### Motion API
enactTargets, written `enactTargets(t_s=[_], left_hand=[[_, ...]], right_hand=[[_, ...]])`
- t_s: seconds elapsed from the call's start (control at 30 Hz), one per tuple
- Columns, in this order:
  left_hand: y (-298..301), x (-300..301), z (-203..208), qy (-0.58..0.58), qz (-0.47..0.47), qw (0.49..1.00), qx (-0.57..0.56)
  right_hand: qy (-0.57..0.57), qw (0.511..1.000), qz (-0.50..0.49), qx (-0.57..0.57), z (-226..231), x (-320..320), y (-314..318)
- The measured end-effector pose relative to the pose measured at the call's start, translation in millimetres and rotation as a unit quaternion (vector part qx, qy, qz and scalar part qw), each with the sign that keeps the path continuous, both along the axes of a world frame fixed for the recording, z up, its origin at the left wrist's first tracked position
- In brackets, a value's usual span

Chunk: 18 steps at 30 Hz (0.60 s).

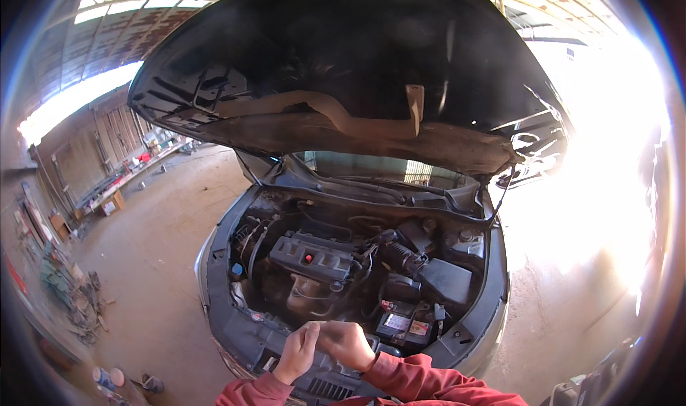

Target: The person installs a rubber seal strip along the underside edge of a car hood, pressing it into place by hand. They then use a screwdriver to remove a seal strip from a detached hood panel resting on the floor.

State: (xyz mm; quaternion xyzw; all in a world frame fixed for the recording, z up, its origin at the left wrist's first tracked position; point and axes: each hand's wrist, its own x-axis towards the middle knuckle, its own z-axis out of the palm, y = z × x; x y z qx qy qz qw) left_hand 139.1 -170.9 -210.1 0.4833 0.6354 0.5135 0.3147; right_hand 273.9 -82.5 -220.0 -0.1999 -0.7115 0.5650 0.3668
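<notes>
The left hand (296, 354) and right hand (348, 343) meet above the black front panel (239, 332), by the middle of the engine bay's (218, 277) near edge; whether either grip is together or clamped on something, I cannot tell. Just right of them, the battery (404, 324) sits toward the near right corner. Farther in, the engine cover (289, 248) carries a red cap (309, 258). Beyond, the raised hood (343, 48) overhangs the windshield (379, 166).

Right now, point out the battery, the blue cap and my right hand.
Battery (398, 323), head view: its labelled top.
Blue cap (236, 269), head view: its middle.
Right hand (349, 343), head view: back of the hand.
</notes>
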Motion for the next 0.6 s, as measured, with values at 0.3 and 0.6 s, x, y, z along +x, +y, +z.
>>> enactTargets(t_s=[0.3,0.6], left_hand=[[6.7,9.6,-14.3,0.088,0.028,0.983,0.161],[14.3,5.0,-26.2,-0.477,-0.013,0.878,0.033]], right_hand=[[0.004,0.969,-0.036,-0.244,-12.8,-0.9,-1.8],[0.054,0.931,-0.085,-0.352,-13.8,7.7,5.0]])
